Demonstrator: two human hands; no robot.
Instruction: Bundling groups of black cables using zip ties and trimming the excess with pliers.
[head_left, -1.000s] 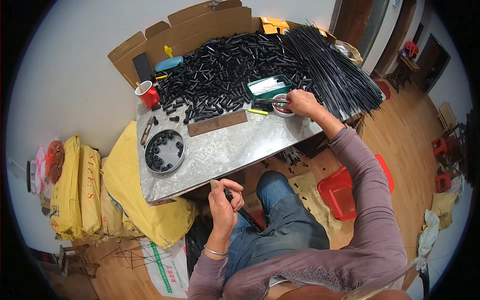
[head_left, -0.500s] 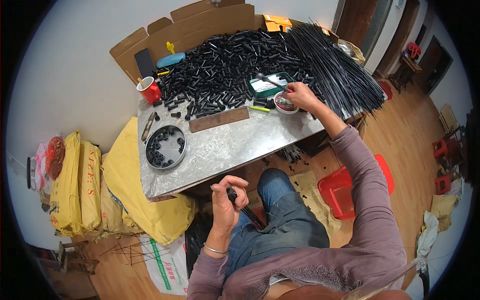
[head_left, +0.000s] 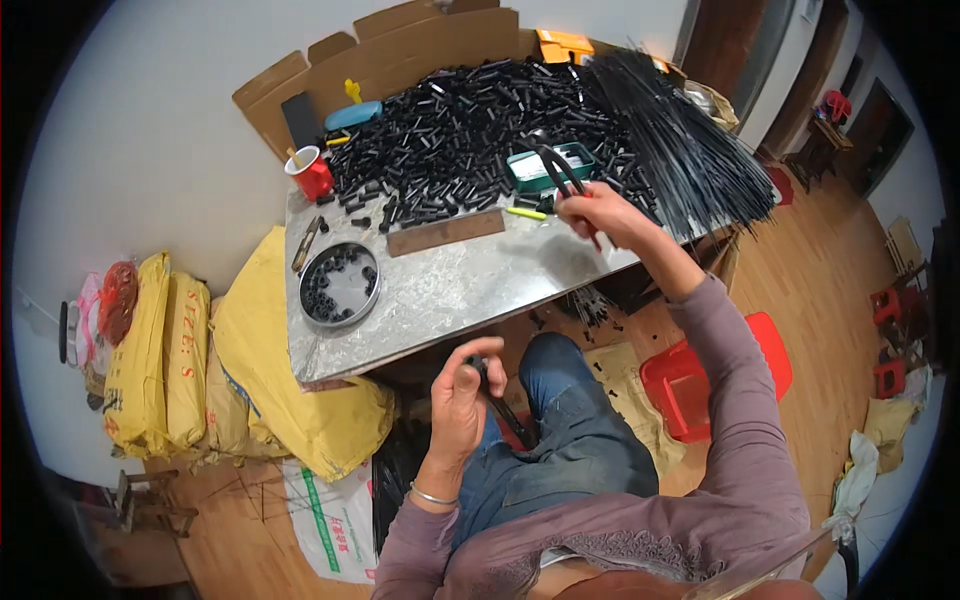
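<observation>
My right hand (head_left: 605,215) grips long dark pliers (head_left: 556,165) with red at the grip. Their head points up and away, over the green tray (head_left: 520,172) with white pieces in it. Below the table's near edge, my left hand (head_left: 457,400) holds a black rod (head_left: 505,408) between thumb and fingers. The rod slants down toward my lap, and its upper end pokes out by the fingertips. A lime-green marker-like stick (head_left: 526,213) lies just left of my right hand. The small bowl seen earlier is hidden by that hand.
On the grey table (head_left: 440,290) lie a big heap of black tube-like pieces (head_left: 460,130), a bundle of thin black rods (head_left: 680,140), a brown bar (head_left: 446,233), a round tin (head_left: 340,284) with black rings, and a red cup (head_left: 312,173). A red plastic stool (head_left: 680,385) stands right.
My right hand has lifted slightly toward me with the pliers, which now point more upward. My left fingers have loosened and spread somewhat, showing more of the black rod.
</observation>
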